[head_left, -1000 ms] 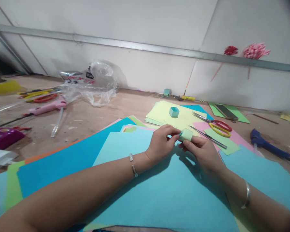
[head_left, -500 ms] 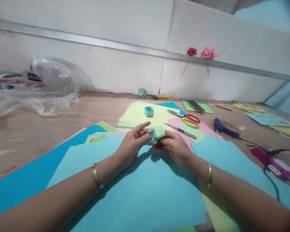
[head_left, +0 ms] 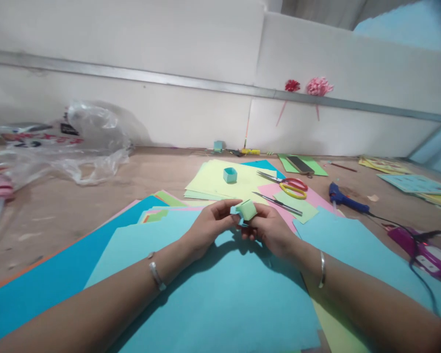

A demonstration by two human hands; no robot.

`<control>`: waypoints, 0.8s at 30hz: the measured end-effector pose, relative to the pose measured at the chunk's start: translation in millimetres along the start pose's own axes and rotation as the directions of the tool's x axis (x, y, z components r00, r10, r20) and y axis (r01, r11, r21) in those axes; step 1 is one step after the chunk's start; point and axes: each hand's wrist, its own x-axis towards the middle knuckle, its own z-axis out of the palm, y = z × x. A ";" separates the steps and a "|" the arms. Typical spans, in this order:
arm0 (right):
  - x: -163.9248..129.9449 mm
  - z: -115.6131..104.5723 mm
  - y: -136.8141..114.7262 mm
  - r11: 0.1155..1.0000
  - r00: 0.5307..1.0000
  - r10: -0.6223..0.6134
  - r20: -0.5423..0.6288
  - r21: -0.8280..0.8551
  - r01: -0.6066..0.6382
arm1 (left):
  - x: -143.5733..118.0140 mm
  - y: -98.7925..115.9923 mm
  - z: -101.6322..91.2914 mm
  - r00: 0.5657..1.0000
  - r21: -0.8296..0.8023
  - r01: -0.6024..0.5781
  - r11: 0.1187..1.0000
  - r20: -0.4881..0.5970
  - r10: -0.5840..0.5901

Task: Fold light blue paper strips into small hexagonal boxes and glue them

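Between my hands, above a large light-blue paper sheet (head_left: 213,284), is a small folded paper piece (head_left: 247,210) with a pale green face and light-blue flaps. My left hand (head_left: 215,220) pinches its blue flaps on the left side. Fingers of my right hand (head_left: 270,226) close round its right side and underside, partly hiding it. Beyond them, a small open blue paper box (head_left: 230,175) rests on pale yellow sheets (head_left: 206,181). Scissors (head_left: 288,185) with red and yellow handles and a craft knife (head_left: 279,204) lie to the right of it.
At right are a blue glue gun (head_left: 347,198) and a magenta power strip (head_left: 421,252) with cables. A phone (head_left: 300,165) lies on green paper at the back. To the left sits a crumpled plastic bag (head_left: 95,147). Stacked coloured sheets (head_left: 59,260) spread across the table.
The green and blue paper piece has turned and tilted in my hands. My left fingers, stretched out before, now close in on its flaps. The view has shifted slightly.
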 end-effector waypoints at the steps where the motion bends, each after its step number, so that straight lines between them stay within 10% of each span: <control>1: -0.9 0.7 -0.8 0.999 1.000 -0.027 0.002 -0.023 0.027 | -0.7 0.4 0.1 1.000 -0.003 -0.006 1.000 0.000 0.006; 6: -0.4 -2.1 -1.7 0.926 0.975 -0.215 0.060 -0.304 0.223 | -0.9 1.8 -0.3 0.986 0.059 0.010 0.998 -0.167 0.000; 12: 7.9 -22.0 -4.6 0.459 0.886 -0.417 0.204 -0.794 0.399 | -4.7 12.7 2.9 0.885 0.338 0.045 0.940 -0.450 0.120; 16: 10.8 -28.7 -5.6 0.244 0.896 -0.309 0.320 -0.883 0.400 | -8.4 14.1 3.2 0.924 0.544 0.091 0.834 -0.358 0.133; 24: 7.3 -25.8 -14.7 0.298 0.867 -0.425 0.260 -0.865 0.405 | -3.2 0.1 3.3 0.955 0.760 -0.189 0.622 -0.005 0.296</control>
